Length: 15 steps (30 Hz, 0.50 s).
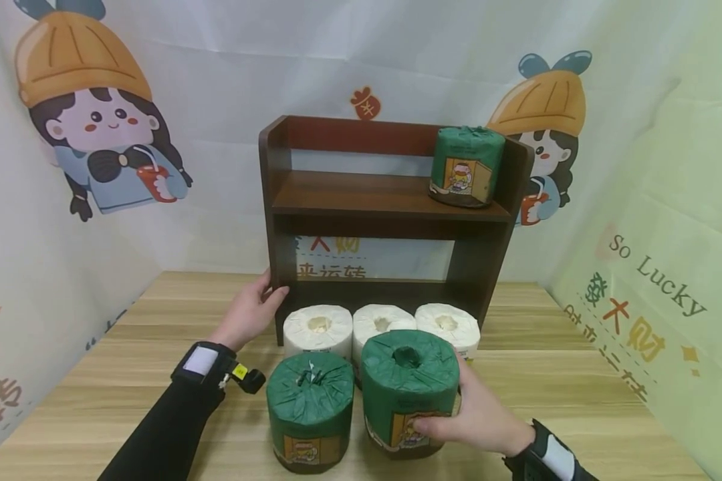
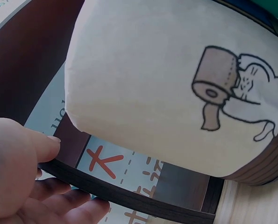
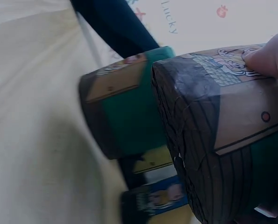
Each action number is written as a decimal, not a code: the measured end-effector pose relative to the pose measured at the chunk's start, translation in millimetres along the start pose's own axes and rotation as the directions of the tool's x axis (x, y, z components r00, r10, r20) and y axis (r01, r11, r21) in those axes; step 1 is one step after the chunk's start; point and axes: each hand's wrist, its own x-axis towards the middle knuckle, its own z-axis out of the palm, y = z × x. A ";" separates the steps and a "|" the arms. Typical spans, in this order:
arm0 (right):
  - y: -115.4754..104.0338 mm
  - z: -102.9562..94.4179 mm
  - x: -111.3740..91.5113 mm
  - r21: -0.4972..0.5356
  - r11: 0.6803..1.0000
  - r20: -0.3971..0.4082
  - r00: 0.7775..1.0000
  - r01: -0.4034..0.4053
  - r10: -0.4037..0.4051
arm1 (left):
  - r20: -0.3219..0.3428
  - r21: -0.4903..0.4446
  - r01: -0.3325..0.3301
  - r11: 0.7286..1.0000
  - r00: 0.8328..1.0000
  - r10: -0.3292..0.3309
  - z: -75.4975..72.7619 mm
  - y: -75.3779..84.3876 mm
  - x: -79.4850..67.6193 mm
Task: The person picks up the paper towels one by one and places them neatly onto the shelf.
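A green-wrapped toilet paper roll [image 1: 400, 407] is gripped by my right hand [image 1: 481, 414], thumb on its printed front and fingers behind its right side. In the right wrist view its dark, pleated base [image 3: 181, 135] shows, lifted and tilted. My left hand [image 1: 253, 310] pinches the left side panel of a dark brown two-tier shelf [image 1: 361, 190]; in the left wrist view the thumb [image 2: 45, 147] lies on one side of the panel edge, fingers on the other. A second green roll [image 1: 309, 414] stands on the table, left of the held one.
Three white-topped rolls stand in a row before the shelf: left [image 1: 307, 334], middle [image 1: 367, 324] and right [image 1: 466, 334]. Another green roll [image 1: 466, 167] sits at the upper tier's right end. Printed cloth [image 1: 228, 80] surrounds the wooden table [image 1: 547, 374].
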 end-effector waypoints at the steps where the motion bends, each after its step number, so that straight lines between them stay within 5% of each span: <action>1: -3.2 -2.3 2.9 -0.004 1.000 -0.003 1.000 0.004 -0.004 | 0.000 0.000 -0.001 1.000 1.000 0.001 0.1 0.1 -0.2; 10: -34.7 -33.8 42.2 -0.193 0.980 -0.069 0.996 0.039 -0.053 | 0.000 -0.005 -0.008 1.000 1.000 0.008 -0.7 0.5 -1.3; 15: -51.2 -53.8 64.7 -0.211 0.976 -0.092 0.993 0.051 -0.072 | 0.001 -0.003 -0.020 1.000 1.000 0.020 -0.3 -2.0 0.2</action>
